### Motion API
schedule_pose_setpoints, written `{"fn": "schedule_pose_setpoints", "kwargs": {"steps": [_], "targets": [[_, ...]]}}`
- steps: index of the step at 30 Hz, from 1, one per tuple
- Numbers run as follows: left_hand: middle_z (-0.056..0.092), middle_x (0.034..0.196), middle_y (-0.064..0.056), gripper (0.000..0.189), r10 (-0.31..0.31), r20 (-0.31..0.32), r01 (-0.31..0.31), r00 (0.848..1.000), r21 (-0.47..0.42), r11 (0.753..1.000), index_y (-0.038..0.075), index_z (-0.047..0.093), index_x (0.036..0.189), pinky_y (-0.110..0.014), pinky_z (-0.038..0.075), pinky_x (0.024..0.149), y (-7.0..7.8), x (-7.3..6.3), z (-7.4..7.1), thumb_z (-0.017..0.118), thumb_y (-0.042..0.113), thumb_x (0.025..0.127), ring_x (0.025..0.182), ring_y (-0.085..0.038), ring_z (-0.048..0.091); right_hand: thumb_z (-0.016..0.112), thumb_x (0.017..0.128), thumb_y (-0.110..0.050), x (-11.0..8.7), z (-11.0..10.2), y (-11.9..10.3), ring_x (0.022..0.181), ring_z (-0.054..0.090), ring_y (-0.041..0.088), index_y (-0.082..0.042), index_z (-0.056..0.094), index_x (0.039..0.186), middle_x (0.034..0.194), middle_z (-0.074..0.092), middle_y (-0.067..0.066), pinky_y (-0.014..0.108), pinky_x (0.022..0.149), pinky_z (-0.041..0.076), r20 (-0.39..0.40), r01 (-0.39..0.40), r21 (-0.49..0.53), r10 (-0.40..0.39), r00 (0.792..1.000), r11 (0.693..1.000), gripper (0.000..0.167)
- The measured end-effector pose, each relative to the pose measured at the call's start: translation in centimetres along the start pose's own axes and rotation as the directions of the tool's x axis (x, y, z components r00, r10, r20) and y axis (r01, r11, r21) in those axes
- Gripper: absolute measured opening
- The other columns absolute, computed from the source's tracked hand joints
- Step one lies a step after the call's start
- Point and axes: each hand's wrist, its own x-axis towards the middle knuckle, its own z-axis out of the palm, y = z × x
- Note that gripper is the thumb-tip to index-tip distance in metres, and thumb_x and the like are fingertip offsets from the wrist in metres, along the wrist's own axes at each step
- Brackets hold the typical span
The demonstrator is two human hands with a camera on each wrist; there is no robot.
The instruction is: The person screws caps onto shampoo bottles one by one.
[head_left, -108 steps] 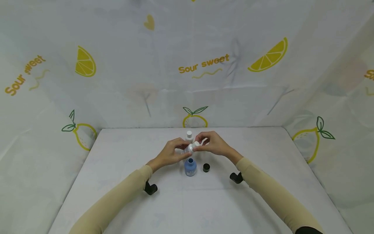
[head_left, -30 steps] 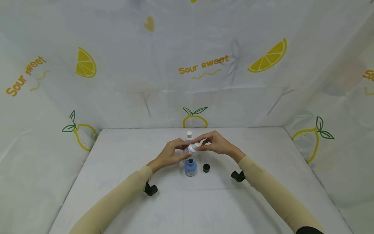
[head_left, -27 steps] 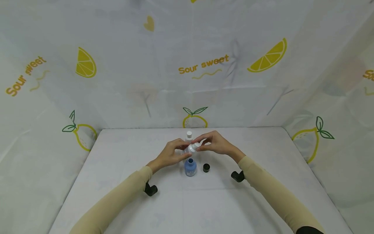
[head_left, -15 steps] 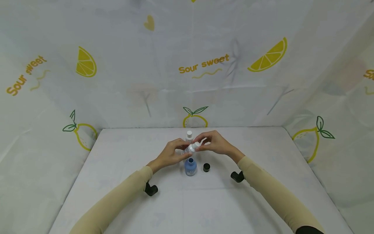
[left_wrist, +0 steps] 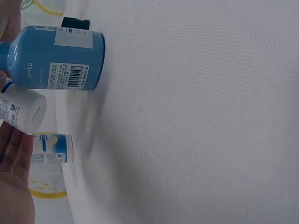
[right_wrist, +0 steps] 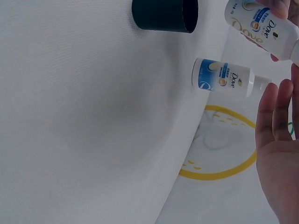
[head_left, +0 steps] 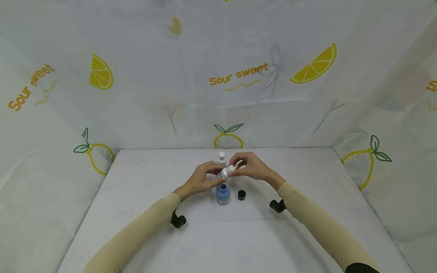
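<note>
My left hand (head_left: 200, 179) grips a small white Dove bottle (head_left: 223, 174) around its body, tilted with its top toward the right. At that top, my right hand (head_left: 252, 166) pinches the white cap (head_left: 231, 168) between thumb and fingers. Just in front of the held bottle stands a blue bottle (head_left: 223, 195), upright, its neck uncovered. A dark cap (head_left: 241, 195) sits on the table to its right. Behind the hands, a second white Dove bottle (head_left: 221, 159) stands upright with its cap on; its lower part is hidden in the head view. The right wrist view shows its blue-and-white label (right_wrist: 219, 77).
The white table (head_left: 211, 242) reaches back to a white curtain (head_left: 191, 113) printed with lemons and lettering. Similar sheeting hangs at the left and right sides. A black wrist camera (head_left: 178, 220) hangs under the left sleeve and another camera (head_left: 277, 206) under the right.
The right fingers shift around the white cap, reaching farther over it a second ago and drawn back now. The held bottle stays tilted in nearly the same place. The other bottles stay put.
</note>
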Motion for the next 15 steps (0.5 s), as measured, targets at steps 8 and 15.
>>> {"fn": "schedule_pose_setpoints", "kwargs": {"steps": [8,15], "targets": [[0.074,0.11,-0.01,0.035,0.009,-0.005,-0.009,1.0,0.008,1.0,0.005,0.077,0.126,-0.032,0.067,0.096,-0.11,-0.11,0.07,0.087,0.015,0.094,0.105,-0.023,0.076,0.094,0.085,-0.011,0.11,0.28,0.02,0.097,0.064,0.017,-0.011,0.073,0.097,0.099,0.072,0.004,0.043,0.09,0.064,-0.012,-0.021,-0.011,0.021,1.0,1.0,0.024],[0.074,0.111,-0.009,0.036,-0.006,-0.003,0.006,1.0,0.015,1.0,0.006,0.077,0.128,-0.032,0.066,0.098,-0.12,-0.26,-0.07,0.086,0.016,0.094,0.107,-0.023,0.076,0.094,0.085,-0.013,0.2,0.57,-0.09,0.095,0.064,0.016,-0.011,0.07,0.095,0.097,0.07,0.004,0.046,0.091,0.064,-0.029,-0.021,-0.02,0.021,0.999,1.0,0.025]]}}
